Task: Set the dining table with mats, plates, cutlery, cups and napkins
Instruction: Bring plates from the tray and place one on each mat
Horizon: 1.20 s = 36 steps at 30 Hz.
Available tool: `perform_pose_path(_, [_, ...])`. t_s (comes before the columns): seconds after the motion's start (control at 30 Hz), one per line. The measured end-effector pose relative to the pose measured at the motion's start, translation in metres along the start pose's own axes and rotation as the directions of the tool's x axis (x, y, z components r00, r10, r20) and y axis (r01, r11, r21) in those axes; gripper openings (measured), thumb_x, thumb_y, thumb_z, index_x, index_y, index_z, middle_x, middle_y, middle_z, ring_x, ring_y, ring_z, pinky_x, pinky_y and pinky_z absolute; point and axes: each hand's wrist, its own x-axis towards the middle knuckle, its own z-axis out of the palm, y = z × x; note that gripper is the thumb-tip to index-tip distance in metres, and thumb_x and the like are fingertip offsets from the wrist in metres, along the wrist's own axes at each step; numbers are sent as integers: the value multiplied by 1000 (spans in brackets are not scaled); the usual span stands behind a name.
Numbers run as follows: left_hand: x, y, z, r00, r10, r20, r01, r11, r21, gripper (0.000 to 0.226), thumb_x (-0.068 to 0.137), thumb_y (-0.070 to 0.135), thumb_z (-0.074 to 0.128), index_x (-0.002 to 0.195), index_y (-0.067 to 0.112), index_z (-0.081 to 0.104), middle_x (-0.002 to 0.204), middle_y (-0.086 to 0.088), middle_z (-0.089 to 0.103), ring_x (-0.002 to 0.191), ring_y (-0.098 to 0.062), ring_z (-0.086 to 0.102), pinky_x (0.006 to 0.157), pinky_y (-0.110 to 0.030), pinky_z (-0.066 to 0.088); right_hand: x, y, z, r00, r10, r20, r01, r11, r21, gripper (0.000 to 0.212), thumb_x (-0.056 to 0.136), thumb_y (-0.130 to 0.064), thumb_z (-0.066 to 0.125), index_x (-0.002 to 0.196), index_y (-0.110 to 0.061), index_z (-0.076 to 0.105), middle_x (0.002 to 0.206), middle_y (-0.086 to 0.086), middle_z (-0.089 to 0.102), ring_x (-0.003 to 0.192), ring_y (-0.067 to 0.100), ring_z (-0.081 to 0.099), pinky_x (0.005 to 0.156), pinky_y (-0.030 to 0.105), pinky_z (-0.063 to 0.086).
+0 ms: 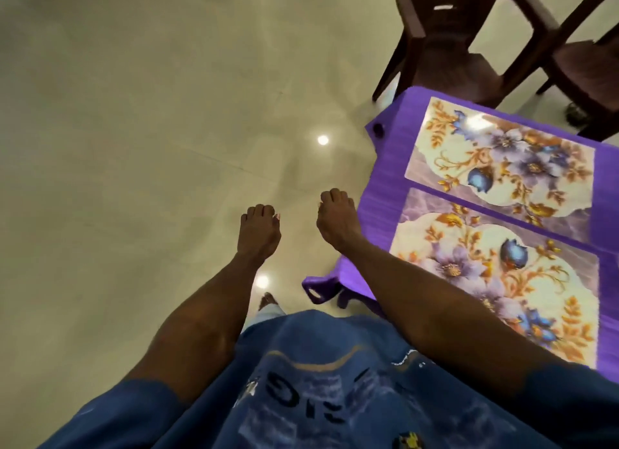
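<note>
A purple plastic table (385, 167) stands at the right, its top printed with floral panels (502, 153). Nothing lies on the part of it in view. My left hand (259, 230) hangs over the tiled floor to the left of the table, fingers loosely curled, holding nothing. My right hand (336, 219) hovers just beside the table's left edge, fingers also loosely curled and empty. No mats, plates, cutlery, cups or napkins are in view.
Two dark brown plastic chairs (449, 46) (589, 63) stand behind the table at the top right. Glossy beige floor tiles (134, 147) fill the left half of the view. My blue shirt (335, 398) covers the bottom.
</note>
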Motion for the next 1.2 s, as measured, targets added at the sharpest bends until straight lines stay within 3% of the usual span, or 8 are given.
perform_pose_path(0.23, [38, -91, -29, 923, 127, 364, -165, 984, 75, 29, 100, 24, 41, 113, 3, 57, 111, -17, 60, 105, -36, 53, 88, -43, 38, 50, -82, 27, 929, 184, 322, -199, 980, 16, 31, 93, -15, 44, 121, -5, 56, 120, 16, 55, 112, 34, 53, 94, 40, 39])
perform_pose_path(0.5, [116, -111, -30, 855, 139, 499, -220, 970, 105, 27, 99, 21, 39, 111, 6, 58, 112, -12, 61, 106, -32, 53, 88, -39, 38, 104, -90, 40, 868, 310, 387, -345, 938, 24, 23, 90, -10, 44, 108, -5, 57, 113, 13, 59, 104, 31, 57, 88, 36, 39])
perform_pose_path(0.67, [196, -89, -25, 814, 251, 523, -332, 941, 66, 21, 92, 17, 45, 104, 6, 58, 108, -14, 62, 103, -35, 55, 84, -37, 39, 153, -70, 37, 822, 434, 368, -504, 856, 115, 19, 87, -9, 47, 103, -6, 57, 110, 13, 61, 101, 33, 59, 77, 32, 38])
perform_pose_path(0.97, [394, -14, -16, 703, 464, 539, -580, 812, 58, 20, 89, 15, 47, 102, 6, 59, 107, -14, 63, 102, -36, 56, 82, -37, 41, 283, 18, 6, 741, 589, 321, -668, 690, 277, 22, 90, -9, 48, 108, -4, 59, 118, 15, 62, 109, 32, 59, 86, 33, 46])
perform_pose_path(1.1, [473, 40, -23, 622, 544, 563, -669, 743, 22, 21, 89, 13, 47, 104, 6, 60, 110, -14, 63, 102, -36, 57, 84, -36, 43, 340, 67, -32, 681, 680, 272, -731, 608, 310, 24, 93, -9, 45, 112, -3, 58, 119, 16, 61, 107, 33, 59, 82, 32, 44])
perform_pose_path(1.2, [519, 82, -23, 575, 594, 562, -704, 710, -31, 21, 88, 11, 48, 105, 5, 60, 110, -15, 62, 102, -36, 57, 84, -37, 44, 372, 95, -57, 591, 755, 282, -803, 518, 295, 27, 95, -13, 43, 117, -5, 58, 117, 18, 61, 108, 37, 59, 81, 37, 44])
